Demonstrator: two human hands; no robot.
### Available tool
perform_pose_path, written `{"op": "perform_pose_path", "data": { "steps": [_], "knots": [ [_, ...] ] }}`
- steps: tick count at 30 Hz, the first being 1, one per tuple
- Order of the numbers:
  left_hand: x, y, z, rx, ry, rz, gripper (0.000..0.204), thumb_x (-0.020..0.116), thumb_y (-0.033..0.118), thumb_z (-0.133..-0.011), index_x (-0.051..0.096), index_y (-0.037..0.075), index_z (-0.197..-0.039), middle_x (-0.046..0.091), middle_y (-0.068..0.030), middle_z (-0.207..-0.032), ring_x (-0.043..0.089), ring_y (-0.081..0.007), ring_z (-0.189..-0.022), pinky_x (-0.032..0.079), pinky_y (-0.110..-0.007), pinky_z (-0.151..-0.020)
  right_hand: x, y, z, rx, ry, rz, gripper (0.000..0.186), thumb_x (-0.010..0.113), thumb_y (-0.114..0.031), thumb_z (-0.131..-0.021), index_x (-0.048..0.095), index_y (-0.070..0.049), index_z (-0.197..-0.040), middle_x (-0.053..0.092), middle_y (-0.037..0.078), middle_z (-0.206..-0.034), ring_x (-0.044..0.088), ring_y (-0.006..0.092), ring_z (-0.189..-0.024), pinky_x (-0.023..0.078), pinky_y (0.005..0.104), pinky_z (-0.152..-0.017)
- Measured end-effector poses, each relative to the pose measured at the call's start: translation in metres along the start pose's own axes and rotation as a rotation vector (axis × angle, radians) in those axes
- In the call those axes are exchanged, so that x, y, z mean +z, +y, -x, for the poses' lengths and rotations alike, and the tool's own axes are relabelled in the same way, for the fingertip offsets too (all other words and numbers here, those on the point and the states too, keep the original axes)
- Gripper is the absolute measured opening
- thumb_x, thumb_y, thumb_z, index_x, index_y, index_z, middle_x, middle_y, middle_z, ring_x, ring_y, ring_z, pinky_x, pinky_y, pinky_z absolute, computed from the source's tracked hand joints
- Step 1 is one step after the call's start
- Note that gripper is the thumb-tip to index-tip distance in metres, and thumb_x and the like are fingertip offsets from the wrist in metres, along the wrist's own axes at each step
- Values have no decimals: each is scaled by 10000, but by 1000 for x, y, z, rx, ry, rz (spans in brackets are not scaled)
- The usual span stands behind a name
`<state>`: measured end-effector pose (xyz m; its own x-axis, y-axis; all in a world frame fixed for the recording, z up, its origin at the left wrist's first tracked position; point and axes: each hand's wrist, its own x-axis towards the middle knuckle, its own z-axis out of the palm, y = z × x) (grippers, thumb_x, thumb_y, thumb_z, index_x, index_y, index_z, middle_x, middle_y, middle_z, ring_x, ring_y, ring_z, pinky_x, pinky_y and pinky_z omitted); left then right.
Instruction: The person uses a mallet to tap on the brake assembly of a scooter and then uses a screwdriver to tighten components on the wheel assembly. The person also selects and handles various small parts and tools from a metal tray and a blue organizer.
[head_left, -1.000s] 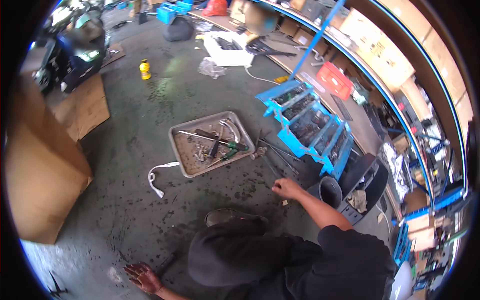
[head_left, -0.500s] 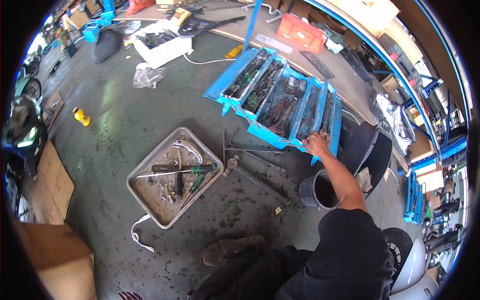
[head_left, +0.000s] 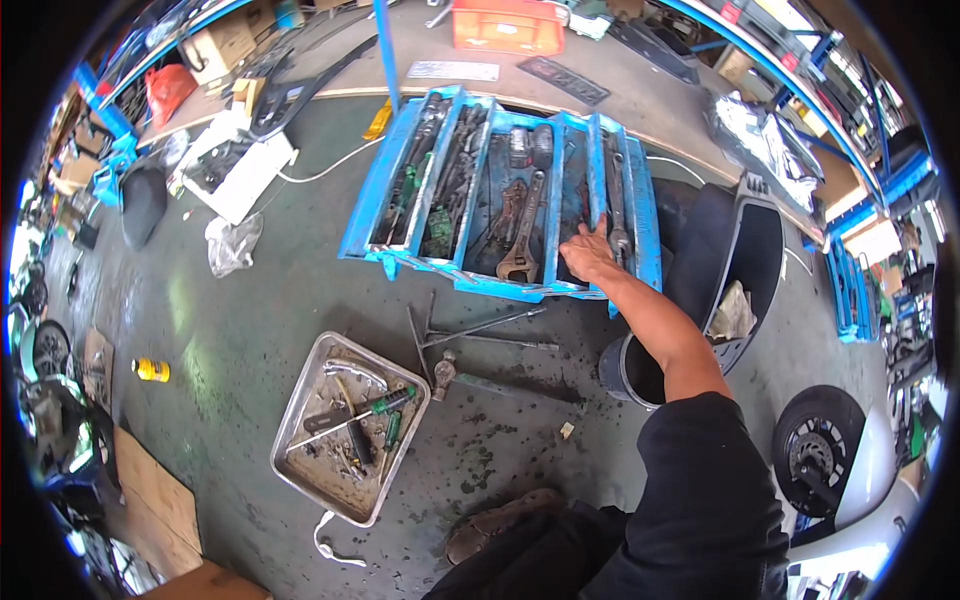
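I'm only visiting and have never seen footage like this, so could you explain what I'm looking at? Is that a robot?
No robot here: it is a person working with bare hands. The view comes from a wide fisheye camera on the person's head, looking down, so straight edges bend toward the rim. The right hand reaches into an open blue toolbox, near a large wrench; whether it grips anything is hard to tell. The left hand is out of view. On the floor sits a shallow gray tray with screwdrivers in it, and a hammer lies beside it.
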<state>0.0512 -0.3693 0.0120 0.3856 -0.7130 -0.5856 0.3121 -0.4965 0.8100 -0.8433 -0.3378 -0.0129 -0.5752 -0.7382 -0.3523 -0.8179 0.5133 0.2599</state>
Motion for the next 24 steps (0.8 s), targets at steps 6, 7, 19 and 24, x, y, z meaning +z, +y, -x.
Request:
{"op": "perform_pose_path", "data": {
  "steps": [6, 7, 19, 24],
  "knots": [
    [19, 14, -31, -54, -107, -70, 507, 507, 427, -922, 457, 207, -1376, 345, -16, -1499, 280, -267, -1384, 327, -498, -1051, 14, 33, -9, -184, 132, 78, 152, 597, -157, -779, 720, -166, -868, 666, 70, -1039, 439, 356, -1234, 81, 727, -1059],
    [21, 17, -38, -50, -148, -110, 499, 505, 419, -924, 457, 211, -1375, 345, -16, -1499, 278, -266, -1385, 319, -495, -1059, 13, 39, -9, -190, 93, 35, 160, 612, -194, -751, 717, -171, -868, 649, 84, -1071, 417, 371, -1265, 88, 736, -1051],
    [117, 47, -42, -71, -306, -590, 479, 473, 361, -953, 427, 165, -1388, 441, -53, -1416, 408, -248, -1290, 365, -424, -1033, 39, 18, -13, 18, 180, 158, 294, 519, -248, -881, 683, -121, -1088, 639, 103, -1166, 449, 293, -1245, 61, 638, -1109],
    [152, 59, -27, -3, -361, -784, 480, 494, 341, -949, 430, 144, -1383, 492, -66, -1359, 463, -248, -1234, 389, -411, -1004, 50, 13, -24, 62, 130, 220, 312, 421, -161, -930, 698, -90, -1055, 670, 89, -1105, 474, 296, -1222, 64, 638, -1102]
  ]
}}
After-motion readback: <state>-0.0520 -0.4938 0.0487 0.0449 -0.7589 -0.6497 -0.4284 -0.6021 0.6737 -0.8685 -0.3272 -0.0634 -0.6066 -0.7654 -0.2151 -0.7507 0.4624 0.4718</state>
